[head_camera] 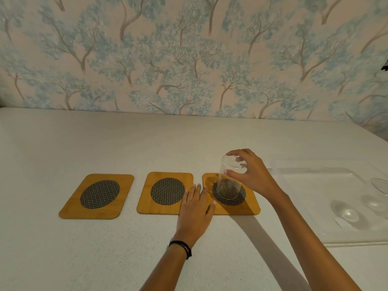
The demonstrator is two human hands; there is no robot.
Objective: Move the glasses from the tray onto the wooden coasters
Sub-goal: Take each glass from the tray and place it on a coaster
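Left coasters (98,195): two are lying bare on the bench (63,248).
Left hand (195,208): resting flat, fingers spread, holding nothing.
Right hand (247,175): gripping a glass (228,181) upside down, apparently setting it on the right coaster (249,206).
Tray (336,227): sitting far right; further glasses seem to be waiting.
Next: releasing, then reaching to the tray.

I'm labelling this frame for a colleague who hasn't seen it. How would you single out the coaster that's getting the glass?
On the white table, three wooden coasters lie in a row. Take the rightmost coaster, nearest the clear tray. Only it has an upturned glass on its dark mesh circle, held by the right hand.
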